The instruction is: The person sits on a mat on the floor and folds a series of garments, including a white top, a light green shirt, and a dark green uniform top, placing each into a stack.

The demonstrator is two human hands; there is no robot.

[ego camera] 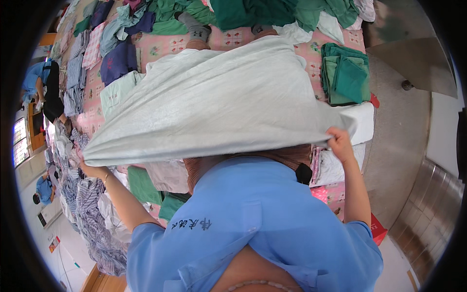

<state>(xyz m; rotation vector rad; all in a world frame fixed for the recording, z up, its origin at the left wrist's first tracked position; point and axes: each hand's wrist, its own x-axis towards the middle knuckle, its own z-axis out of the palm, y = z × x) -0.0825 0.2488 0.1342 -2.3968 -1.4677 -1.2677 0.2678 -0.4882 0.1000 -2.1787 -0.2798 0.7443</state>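
Note:
A large pale grey-white cloth [219,98] is stretched across my lap and legs. My left hand [93,168] grips its gathered near corner at the left. At the right, my right hand [339,142] is closed on the cloth's near edge, which looks slightly blurred. My lower legs and grey socks [199,31] show past the cloth's far side. A folded pale green garment [118,93] lies partly beneath its left side. Beyond my right hand, part of the cloth hangs over a folded white stack [365,122].
Folded green cloths [346,73] are stacked at the right. Green garments [255,12] lie beyond my feet. Folded purple [118,62] and striped clothes [74,84] line the left, with a striped heap [89,219] nearer. Two people [43,84] in blue tops are at the far left.

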